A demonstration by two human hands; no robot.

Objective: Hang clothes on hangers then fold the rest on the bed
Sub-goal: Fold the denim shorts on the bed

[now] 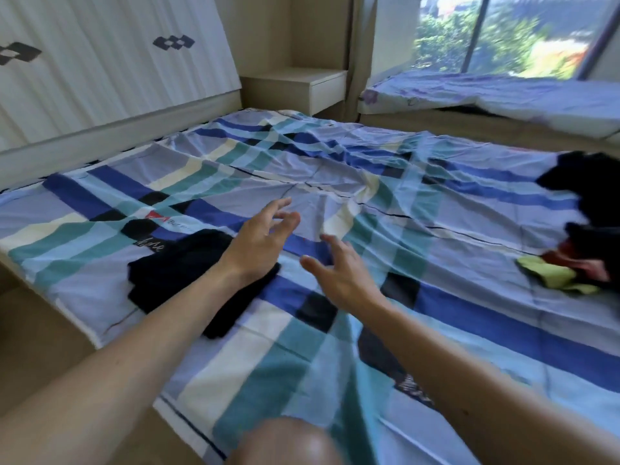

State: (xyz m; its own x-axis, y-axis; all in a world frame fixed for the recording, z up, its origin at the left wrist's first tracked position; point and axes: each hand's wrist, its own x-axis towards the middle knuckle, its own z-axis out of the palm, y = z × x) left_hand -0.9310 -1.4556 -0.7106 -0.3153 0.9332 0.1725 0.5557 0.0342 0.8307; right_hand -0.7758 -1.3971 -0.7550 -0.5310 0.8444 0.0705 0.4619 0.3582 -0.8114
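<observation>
L hand [259, 244], R hand [339, 274] — spread, empty

Clothes on the plaid-sheeted bed [469, 313].
A dark garment [167, 273], roughly folded, lies flat near the bed's left edge; a loose heap of black, red and yellow-green clothes [583, 186] sits at the far right.

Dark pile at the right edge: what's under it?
A yellow-green cloth and a red piece poke out at its near edge, on the plaid sheet. The dark pile covers the rest of them, and anything else beneath cannot be seen.
</observation>
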